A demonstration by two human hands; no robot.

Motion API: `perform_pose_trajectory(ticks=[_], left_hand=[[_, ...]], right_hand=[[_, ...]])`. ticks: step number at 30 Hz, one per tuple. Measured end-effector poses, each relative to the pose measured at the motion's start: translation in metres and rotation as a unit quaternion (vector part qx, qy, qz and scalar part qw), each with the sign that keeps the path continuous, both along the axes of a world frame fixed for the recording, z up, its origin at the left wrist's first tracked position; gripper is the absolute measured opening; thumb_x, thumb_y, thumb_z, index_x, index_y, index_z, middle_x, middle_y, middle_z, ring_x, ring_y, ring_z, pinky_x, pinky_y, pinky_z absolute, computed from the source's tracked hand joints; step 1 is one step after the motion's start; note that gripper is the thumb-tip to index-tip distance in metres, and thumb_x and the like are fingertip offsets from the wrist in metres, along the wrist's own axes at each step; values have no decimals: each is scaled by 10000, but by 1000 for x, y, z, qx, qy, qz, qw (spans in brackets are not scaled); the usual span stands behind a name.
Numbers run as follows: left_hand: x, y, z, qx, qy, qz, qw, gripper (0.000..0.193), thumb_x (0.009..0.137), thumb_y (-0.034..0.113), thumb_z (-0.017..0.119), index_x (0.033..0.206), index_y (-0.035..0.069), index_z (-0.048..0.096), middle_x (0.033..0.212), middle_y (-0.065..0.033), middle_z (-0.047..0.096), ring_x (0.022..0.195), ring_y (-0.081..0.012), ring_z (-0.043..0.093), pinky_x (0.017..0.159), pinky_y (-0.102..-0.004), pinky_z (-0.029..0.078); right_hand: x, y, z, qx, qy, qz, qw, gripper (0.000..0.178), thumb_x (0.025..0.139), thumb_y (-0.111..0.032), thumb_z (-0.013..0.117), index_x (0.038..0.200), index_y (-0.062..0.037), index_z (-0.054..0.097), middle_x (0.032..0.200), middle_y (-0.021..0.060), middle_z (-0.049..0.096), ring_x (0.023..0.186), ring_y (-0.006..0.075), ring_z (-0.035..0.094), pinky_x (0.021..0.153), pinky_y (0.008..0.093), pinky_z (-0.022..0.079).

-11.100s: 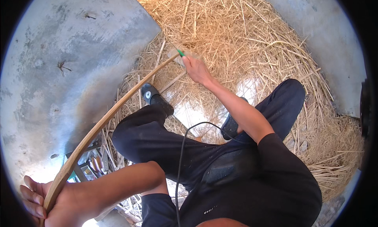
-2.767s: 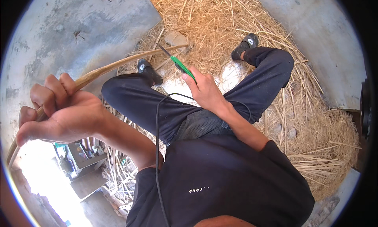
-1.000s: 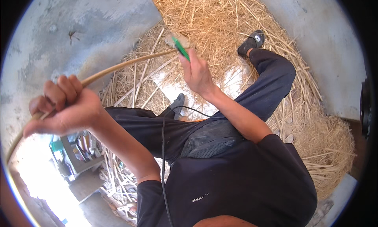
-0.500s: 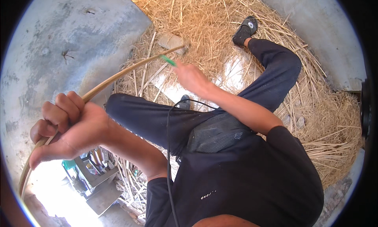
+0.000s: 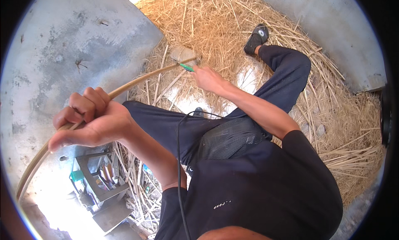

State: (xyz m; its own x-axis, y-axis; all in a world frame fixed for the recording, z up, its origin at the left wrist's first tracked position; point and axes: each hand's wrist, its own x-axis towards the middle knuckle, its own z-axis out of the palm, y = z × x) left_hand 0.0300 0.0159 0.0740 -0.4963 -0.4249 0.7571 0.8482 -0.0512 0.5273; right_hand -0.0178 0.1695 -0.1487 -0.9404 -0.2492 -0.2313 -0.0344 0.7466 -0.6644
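Note:
A long, bent strip of tan cane or bamboo (image 5: 141, 78) runs from the lower left up to the middle of the view. My left hand (image 5: 97, 120) is closed around it, fingers wrapped over and thumb along the near side. Close to the strip's far end, my right hand (image 5: 208, 80) grips a slim green-handled tool (image 5: 187, 67). Its tip meets or overlaps the strip there; the working end is too small to make out. Beneath that end lies a grey stone block (image 5: 182, 53).
Straw-like shavings (image 5: 208, 28) cover the floor between my legs and beyond. Grey walls (image 5: 79, 44) stand on both sides. At lower left is an open metal box (image 5: 99, 194) holding several tools. A black cable (image 5: 178, 157) hangs down my front.
My left hand has moved up and right with the strip. The right hand and green-handled tool have shifted slightly right and down, and the view has shifted a little.

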Motion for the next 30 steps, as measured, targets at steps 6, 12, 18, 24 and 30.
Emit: perform_pose_trajectory(ticks=[6,12,18,24,30], left_hand=[[-2,-10,-1,14,19,34,999,574,862,658,254,604,155,154,462,57,135,401,-41,71,352,-212,49],[-2,-4,-1,13,17,43,999,568,865,653,244,607,155,153,462,59,136,396,-40,77,345,-213,47],[0,-19,-5,24,21,38,999,567,855,665,250,616,156,173,466,56,135,404,-43,75,357,-215,54],[0,-18,-2,46,0,84,995,564,854,668,250,623,158,180,476,57,131,415,-48,68,370,-218,55],[-7,-17,-1,29,-1,75,997,551,865,653,241,627,159,198,475,57,131,408,-46,75,367,-217,53]], right_hand=[[16,-26,52,-216,365,-17,905,272,954,-179,382,1031,70,460,480,41,423,352,139,399,304,283,304],[-10,5,-72,75,59,-49,994,290,917,-101,413,1141,83,413,635,145,554,507,170,545,383,288,425],[-13,-8,-18,-82,101,-66,989,290,956,-220,350,1033,39,455,565,130,478,439,206,482,384,357,379],[-1,-25,0,-174,236,-38,955,242,954,-225,354,930,0,439,519,99,465,404,244,461,411,394,398],[-43,0,-123,54,36,-78,995,326,932,-234,378,1082,40,472,900,258,569,843,371,591,713,461,485]])
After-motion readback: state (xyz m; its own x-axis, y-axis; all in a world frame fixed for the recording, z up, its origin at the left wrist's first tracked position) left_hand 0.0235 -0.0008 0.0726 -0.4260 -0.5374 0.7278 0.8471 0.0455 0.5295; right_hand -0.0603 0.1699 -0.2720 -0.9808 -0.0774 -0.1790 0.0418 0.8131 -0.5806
